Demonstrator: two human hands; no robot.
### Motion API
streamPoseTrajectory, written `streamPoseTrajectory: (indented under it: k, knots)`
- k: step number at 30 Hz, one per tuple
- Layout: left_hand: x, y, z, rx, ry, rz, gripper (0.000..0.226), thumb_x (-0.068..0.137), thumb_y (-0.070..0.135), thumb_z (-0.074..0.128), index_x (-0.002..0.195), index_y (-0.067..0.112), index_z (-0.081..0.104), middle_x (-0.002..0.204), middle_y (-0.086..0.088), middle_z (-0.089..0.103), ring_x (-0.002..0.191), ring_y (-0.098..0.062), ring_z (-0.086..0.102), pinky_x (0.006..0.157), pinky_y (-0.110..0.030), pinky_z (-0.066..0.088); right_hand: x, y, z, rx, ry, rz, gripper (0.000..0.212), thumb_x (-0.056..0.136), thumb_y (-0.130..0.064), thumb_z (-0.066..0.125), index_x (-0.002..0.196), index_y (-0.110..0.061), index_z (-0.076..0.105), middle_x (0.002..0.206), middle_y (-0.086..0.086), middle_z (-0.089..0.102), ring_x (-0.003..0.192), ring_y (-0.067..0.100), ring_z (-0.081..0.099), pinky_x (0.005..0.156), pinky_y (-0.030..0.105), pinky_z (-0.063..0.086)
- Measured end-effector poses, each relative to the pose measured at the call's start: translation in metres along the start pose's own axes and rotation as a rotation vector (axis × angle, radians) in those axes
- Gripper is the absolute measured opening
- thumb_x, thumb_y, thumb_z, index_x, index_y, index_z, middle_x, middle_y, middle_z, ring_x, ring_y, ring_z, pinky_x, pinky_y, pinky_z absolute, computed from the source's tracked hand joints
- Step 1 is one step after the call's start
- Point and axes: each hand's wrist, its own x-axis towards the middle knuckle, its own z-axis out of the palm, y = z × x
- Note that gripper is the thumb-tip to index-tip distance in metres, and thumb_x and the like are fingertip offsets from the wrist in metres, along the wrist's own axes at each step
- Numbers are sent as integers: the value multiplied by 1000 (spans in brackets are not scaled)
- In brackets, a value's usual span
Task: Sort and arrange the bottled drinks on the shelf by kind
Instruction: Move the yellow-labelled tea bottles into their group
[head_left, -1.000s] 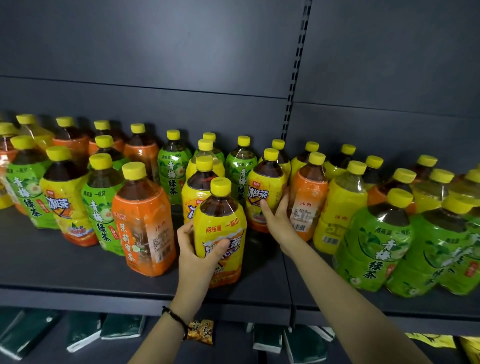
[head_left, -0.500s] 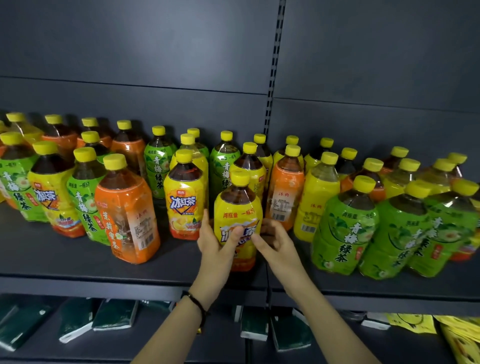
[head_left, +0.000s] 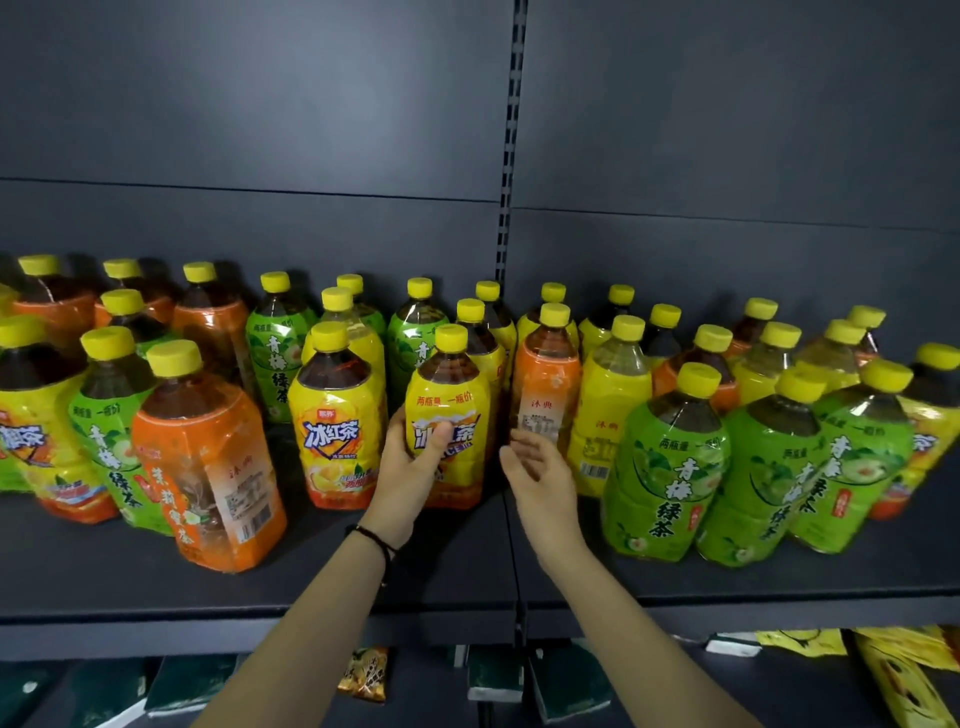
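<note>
Left grip (head_left: 410, 467) is wrapped round a yellow bottle (head_left: 448, 405) mid-way along the shelf (head_left: 260, 587), back from its front edge. Right grip (head_left: 543, 470) hangs loosely open just beside it, holding nothing.

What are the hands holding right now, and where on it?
The left hand grips the yellow iced tea bottle around its labelled middle, thumb across the front. The right hand holds nothing.

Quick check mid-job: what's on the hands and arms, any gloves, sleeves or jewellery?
No gloves and no sleeves in view. At the wrist of the left hand sits a thin dark cord bracelet; the right hand and its wrist wear nothing.
</note>
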Motion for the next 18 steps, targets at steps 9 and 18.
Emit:
streamPoseTrajectory:
  k: [9,18]
  knots:
    - [22,-8,15,130,-114,-13,81,56,59,77,120,35,32,119,4,57,105,-10,61,83,-32,54,1,6,-38,12,188,-30,61,89,-28,65,141,-28,32,134,-4,48,126,11,44,104,27,35]
    - [16,-9,0,41,-81,57,50,83,26,64,126,15,40,109,6,59,88,11,63,69,-12,50,28,-27,-10,-132,194,-99,78,87,-35,64,150,-27,18,148,1,33,137,15,33,113,42,32]
